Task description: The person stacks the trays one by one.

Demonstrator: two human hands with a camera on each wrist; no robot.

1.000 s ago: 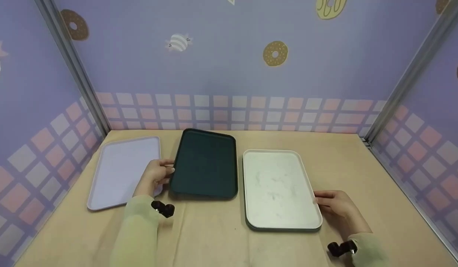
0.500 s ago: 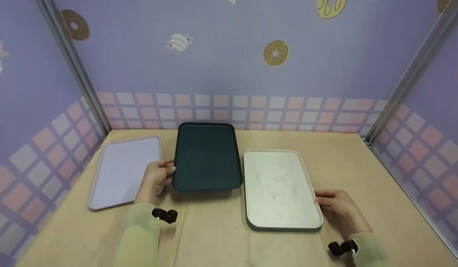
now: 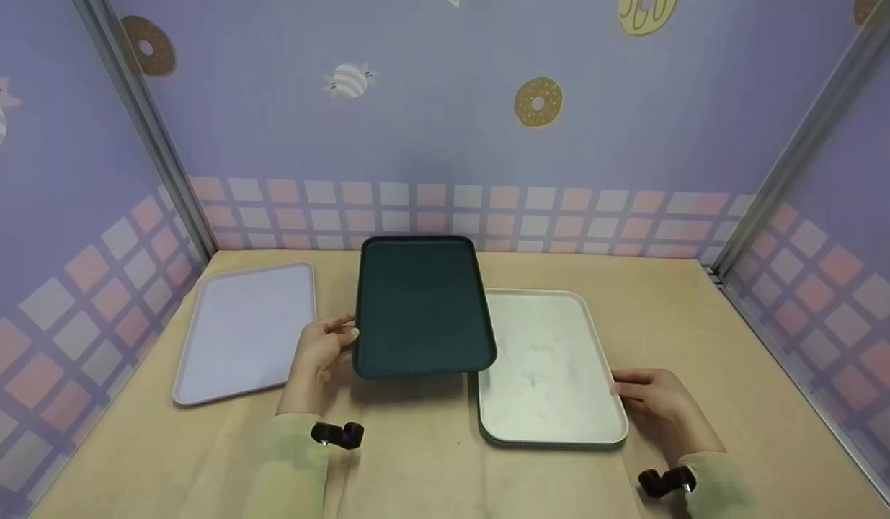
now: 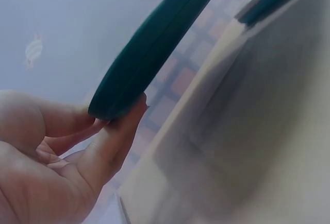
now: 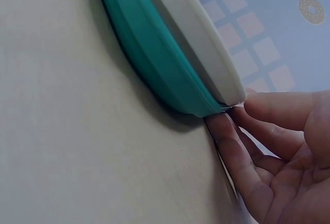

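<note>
My left hand [image 3: 321, 355] pinches the left edge of a dark green tray [image 3: 424, 306]. In the left wrist view the fingers lie under its rim and the thumb against it. The tray hangs above the table, and its right side covers the far left edge of a white tray [image 3: 544, 367]. That white tray lies on top of a green tray [image 5: 154, 54], seen in the right wrist view. My right hand [image 3: 662, 400] pinches this stack at its right edge, thumb at the white rim and fingertips under the green one. How many trays are below is hidden.
A lavender tray [image 3: 246, 335] lies at the left of the table [image 3: 408, 461], left of my left hand. Patterned purple walls [image 3: 445, 130] enclose the back and both sides. A black camera mount [image 3: 336, 435] sits on each wrist.
The dark green tray has risen off the table, straightened and moved right, so it now overlaps the white tray's view. My left hand went right with it. The right hand stays put.
</note>
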